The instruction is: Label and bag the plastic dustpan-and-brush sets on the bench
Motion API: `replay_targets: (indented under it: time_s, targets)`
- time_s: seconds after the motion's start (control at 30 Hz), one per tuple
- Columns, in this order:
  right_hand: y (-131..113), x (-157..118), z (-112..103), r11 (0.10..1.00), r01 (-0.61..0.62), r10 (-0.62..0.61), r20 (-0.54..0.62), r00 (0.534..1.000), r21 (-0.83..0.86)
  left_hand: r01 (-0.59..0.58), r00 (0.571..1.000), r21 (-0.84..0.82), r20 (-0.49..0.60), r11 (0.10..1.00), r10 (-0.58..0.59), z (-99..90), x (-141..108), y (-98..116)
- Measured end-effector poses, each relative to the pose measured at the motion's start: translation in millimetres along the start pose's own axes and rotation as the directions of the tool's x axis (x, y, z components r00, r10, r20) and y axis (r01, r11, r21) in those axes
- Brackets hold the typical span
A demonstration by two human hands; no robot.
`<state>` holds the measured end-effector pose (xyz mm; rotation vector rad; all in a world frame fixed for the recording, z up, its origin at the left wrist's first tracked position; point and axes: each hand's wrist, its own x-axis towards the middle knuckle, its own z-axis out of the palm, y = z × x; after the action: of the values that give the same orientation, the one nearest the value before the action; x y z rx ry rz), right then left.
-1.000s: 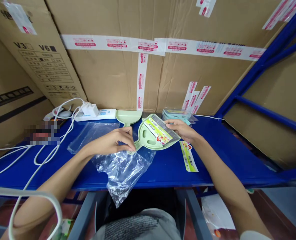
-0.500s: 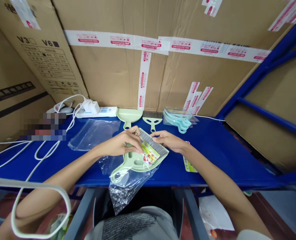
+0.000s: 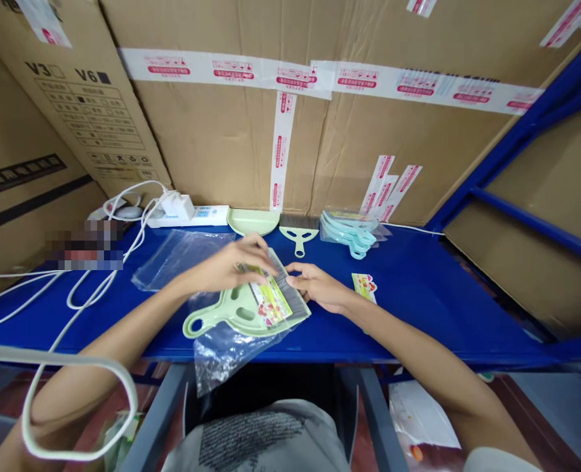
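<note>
Behind the bench, large brown cardboard boxes (image 3: 221,144) joined with red-printed white tape stand in front of you. The blue bench (image 3: 418,295) carries everything else. Near its front edge, in front of you, lies the pale green plastic dustpan with a grey-bristled brush (image 3: 243,313) and a yellow floral label, its ringed handle pointing left, over a crumpled clear plastic bag (image 3: 216,364). Your left hand (image 3: 231,265) has its fingers bent over the dustpan's far side, by the label; your right hand (image 3: 319,287) has thumb and forefinger narrowly spaced at the bristle edge. You cannot tell whether either grips. A flat clear bag (image 3: 172,259) lies to the left. Along the back are a white power strip (image 3: 211,216), bagged light-blue plastic pieces (image 3: 349,229), another pale green dustpan (image 3: 253,221) and a small dark-bristled green brush (image 3: 299,234). A yellow floral card (image 3: 363,286) lies right of your right hand.
</note>
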<state>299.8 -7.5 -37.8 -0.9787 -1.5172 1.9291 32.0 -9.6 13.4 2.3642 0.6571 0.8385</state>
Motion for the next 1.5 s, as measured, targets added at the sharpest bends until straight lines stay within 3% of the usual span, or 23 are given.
replay_targets:
  time_s: [0.03, 0.07, 0.1, 0.13, 0.17, 0.2, 0.23, 0.3, 0.4, 0.47, 0.6, 0.8, 0.97, 1.1, 1.23, 1.37, 1.5]
  targets:
    - [1.0, 1.4, 0.1, 1.000, 0.021, -0.021, -0.026, 0.999, 0.017, 0.043, 0.988, 0.044, -0.148, 0.998, -0.036, -12.2, -2.5, -2.9]
    - [1.0, 2.8, -0.6, 0.998, 0.051, -0.049, -0.055, 0.997, 0.034, 0.100, 0.934, 0.073, -0.349, 0.992, -0.069, -25.1, -5.3, -7.1]
    - [0.1, 4.1, -2.3, 0.995, 0.089, -0.085, -0.089, 0.992, 0.050, 0.147, 0.820, 0.066, -0.566, 0.987, -0.084, -37.8, -8.1, -12.3]
    - [-1.8, 5.3, -4.7, 0.989, 0.132, -0.123, -0.129, 0.984, 0.064, 0.202, 0.674, 0.010, -0.727, 0.979, -0.132, -49.1, -10.8, -18.2]
    - [-4.3, 6.3, -7.8, 0.982, 0.174, -0.159, -0.171, 0.972, 0.075, 0.240, 0.541, -0.076, -0.817, 0.968, -0.198, -58.0, -12.9, -24.2]
    - [-7.4, 7.0, -11.5, 0.974, 0.213, -0.192, -0.215, 0.958, 0.079, 0.292, 0.492, -0.172, -0.817, 0.941, -0.302, -64.1, -14.3, -29.8]
    - [-10.7, 7.5, -15.4, 0.965, 0.250, -0.222, -0.262, 0.939, 0.079, 0.329, 0.483, -0.281, -0.770, 0.901, -0.417, -67.0, -14.8, -34.5]
    - [-17.1, 7.8, -23.5, 0.950, 0.305, -0.264, -0.348, 0.900, 0.069, 0.368, 0.568, -0.484, -0.559, 0.794, -0.604, -64.0, -13.5, -40.3]
    - [-23.4, 7.2, -33.1, 0.950, 0.308, -0.261, -0.420, 0.869, 0.048, 0.338, 0.709, -0.696, -0.254, 0.634, -0.657, -46.0, -7.7, -39.6]
    - [-24.4, 7.0, -36.5, 0.961, 0.273, -0.230, -0.428, 0.874, 0.041, 0.329, 0.742, -0.764, -0.153, 0.555, -0.652, -32.3, -3.7, -35.5]
    - [-22.4, 7.3, -38.6, 0.971, 0.233, -0.195, -0.405, 0.893, 0.046, 0.364, 0.749, -0.822, -0.022, 0.439, -0.662, -13.7, 0.2, -30.2]
    - [-24.7, 5.8, -42.1, 0.973, 0.226, -0.198, -0.329, 0.923, 0.047, 0.356, 0.727, -0.853, -0.005, 0.383, -0.687, -10.4, 0.1, -34.1]
    - [-28.8, 2.4, -42.4, 0.931, 0.351, -0.360, -0.409, 0.838, -0.101, 0.316, 0.716, -0.864, -0.053, 0.391, -0.696, -9.2, 1.5, -33.0]
    - [-31.9, 0.7, -38.7, 0.952, 0.294, -0.251, -0.330, 0.910, 0.086, 0.294, 0.723, -0.871, -0.067, 0.394, -0.687, -5.9, 2.8, -31.1]
    - [-34.1, 0.8, -35.5, 0.939, 0.281, -0.194, -0.368, 0.909, 0.199, 0.290, 0.739, -0.868, -0.065, 0.403, -0.671, -5.2, 3.2, -28.5]
    - [-34.8, 1.3, -35.8, 0.931, 0.277, -0.190, -0.331, 0.924, 0.239, 0.304, 0.744, -0.865, -0.046, 0.399, -0.666, -3.5, 3.1, -28.5]
    - [-35.5, 0.8, -39.0, 0.889, 0.408, -0.295, -0.420, 0.858, 0.209, 0.278, 0.743, -0.887, -0.044, 0.367, -0.668, -1.9, 1.8, -36.5]
